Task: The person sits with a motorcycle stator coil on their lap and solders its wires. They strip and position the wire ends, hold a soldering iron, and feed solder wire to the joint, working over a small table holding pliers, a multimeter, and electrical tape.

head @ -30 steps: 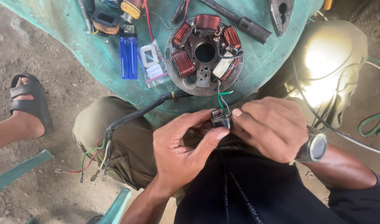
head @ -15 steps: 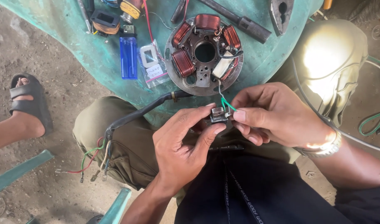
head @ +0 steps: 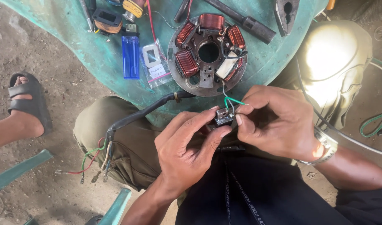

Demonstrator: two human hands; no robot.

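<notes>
Green table (head: 95, 54): clear packet (head: 157, 62), white label.

A round green table (head: 95, 62), worn and scuffed, fills the top of the view. On it, near its 6 o'clock edge, lies a round metal plate (head: 207, 56) carrying 4 copper coils. At 9 o'clock from the plate sits a small clear bag (head: 155, 64) with a white part inside, and just beyond it a blue lighter (head: 130, 56). At 11 o'clock lie a small black coil frame (head: 106, 19) and a yellow part (head: 132, 8). At 1 o'clock rests a dark bar tool (head: 245, 18), and at 2 o'clock a pair of pliers (head: 286, 12).
</notes>
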